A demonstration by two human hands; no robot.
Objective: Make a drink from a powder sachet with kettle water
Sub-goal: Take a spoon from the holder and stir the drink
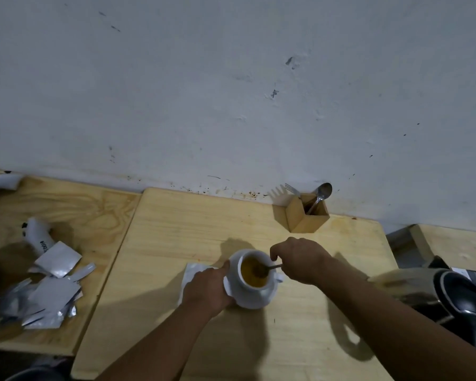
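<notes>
A white cup (pixel 256 294) stands on a white saucer (pixel 227 285) in the middle of the wooden table (pixel 300 339). It holds a yellow-brown drink (pixel 252 279). My left hand (pixel 208 287) grips the cup's left side. My right hand (pixel 297 259) pinches the handle of a metal spoon (pixel 270 268) whose bowl is dipped in the drink. A flat silver sachet (pixel 194 270) lies partly under my left hand, left of the cup. The steel kettle (pixel 412 287) stands at the right, partly behind my right forearm.
A wooden holder (pixel 308 218) with a fork and a spoon stands at the wall. Several silver sachets (pixel 47 292) are heaped on the left table beside a white object (pixel 39 237). A dark lidded item (pixel 462 298) sits at the far right.
</notes>
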